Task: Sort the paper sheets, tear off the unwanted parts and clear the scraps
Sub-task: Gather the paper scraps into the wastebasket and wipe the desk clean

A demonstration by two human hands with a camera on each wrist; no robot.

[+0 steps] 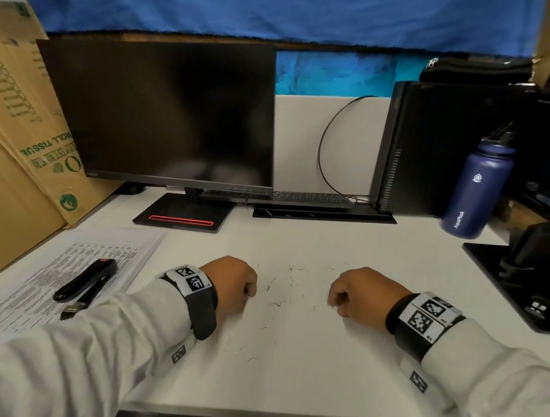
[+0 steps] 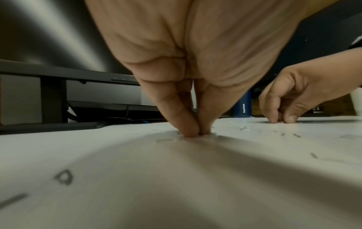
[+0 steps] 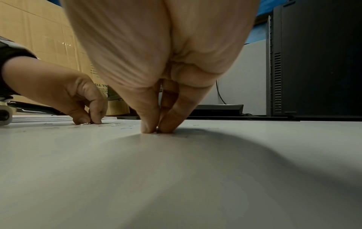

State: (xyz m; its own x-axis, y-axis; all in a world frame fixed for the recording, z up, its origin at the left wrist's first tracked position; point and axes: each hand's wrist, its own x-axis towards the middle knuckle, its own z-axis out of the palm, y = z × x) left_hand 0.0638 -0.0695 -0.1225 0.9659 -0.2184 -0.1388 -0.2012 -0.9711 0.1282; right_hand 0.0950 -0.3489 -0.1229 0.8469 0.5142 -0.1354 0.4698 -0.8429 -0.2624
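Observation:
Bent staples and tiny scraps (image 1: pixel 279 302) lie scattered on the white desk (image 1: pixel 287 373) between my hands. My left hand (image 1: pixel 250 293) has its thumb and fingers pinched together on the desk top (image 2: pixel 198 134), with a small white scrap (image 3: pixel 85 123) at the tips. My right hand (image 1: pixel 333 303) is pinched the same way (image 3: pixel 156 131) on a tiny bit against the surface. A stack of printed paper sheets (image 1: pixel 125 255) lies at the left with a black stapler (image 1: pixel 85 279) on top.
A dark monitor (image 1: pixel 163 110) and keyboard (image 1: pixel 300 199) stand at the back. Right of them are a black computer tower (image 1: pixel 436 145) and a blue bottle (image 1: pixel 476 188). Cardboard boxes (image 1: pixel 17 122) line the left side; black gear (image 1: pixel 532 271) fills the right edge.

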